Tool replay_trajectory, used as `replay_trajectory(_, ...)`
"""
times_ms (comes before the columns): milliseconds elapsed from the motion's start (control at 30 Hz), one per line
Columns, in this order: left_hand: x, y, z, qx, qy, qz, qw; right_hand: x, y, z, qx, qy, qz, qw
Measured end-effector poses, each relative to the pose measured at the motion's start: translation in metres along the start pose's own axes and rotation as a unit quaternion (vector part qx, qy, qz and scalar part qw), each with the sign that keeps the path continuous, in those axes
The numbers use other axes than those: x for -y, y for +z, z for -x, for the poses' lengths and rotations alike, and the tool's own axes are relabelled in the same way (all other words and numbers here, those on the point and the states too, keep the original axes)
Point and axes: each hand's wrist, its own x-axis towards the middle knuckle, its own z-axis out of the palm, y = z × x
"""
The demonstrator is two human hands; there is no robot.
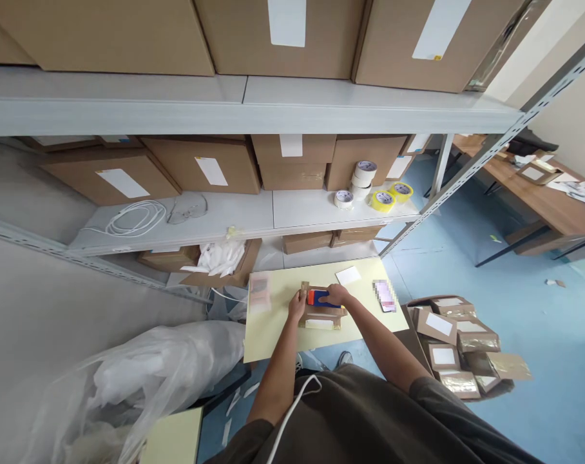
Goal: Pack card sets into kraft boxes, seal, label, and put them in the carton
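A small open cardboard box (pixel 308 318) lies on a pale yellow table (pixel 283 335) in front of me. My left hand (pixel 297 305) is closed on the box's left edge, near a taped flap. In my right hand (pixel 338 295) is a blue item with an orange-red end (pixel 316 298), gripped from above at its right part. The item lies over or inside the box opening; I cannot tell how deep. A white label strip (pixel 320 324) shows on the box side nearest me. The fingertips of both hands are partly hidden.
On the table are a white card (pixel 348 275), a pinkish clear packet (pixel 260 293) and a blurred purple-white item (pixel 384 296). A carton of small boxes (pixel 442 325) stands right. Shelves (pixel 225 222) with tape rolls (pixel 383 201) rise ahead. Plastic sheeting (pixel 176 361) bulges left.
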Motion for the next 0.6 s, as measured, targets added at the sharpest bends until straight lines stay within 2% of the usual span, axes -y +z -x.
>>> replay_trajectory(67, -0.003, 0.007, -0.001, 0.02, -0.011, 0.0, 1.0, 0.004, 0.003, -0.002, -0.003, 0.012, -0.001, 1.0)
replay_trajectory(200, 0.0, 0.018, 0.0, 0.003, -0.045, -0.025, 0.999, 0.006, 0.007, -0.003, -0.014, 0.019, -0.01, 1.0)
replay_trajectory(300, 0.002, 0.026, 0.002, 0.003, -0.042, -0.047, 0.998, -0.011, 0.008, 0.005, -0.028, 0.016, -0.014, 0.999)
replay_trajectory(400, 0.0, 0.031, 0.003, -0.008, -0.037, -0.061, 0.997, -0.051, 0.003, 0.022, -0.028, 0.027, -0.021, 0.999)
replay_trajectory(600, -0.002, 0.032, -0.001, -0.027, -0.019, -0.092, 0.995, -0.154, -0.008, 0.067, -0.049, 0.077, -0.044, 0.995)
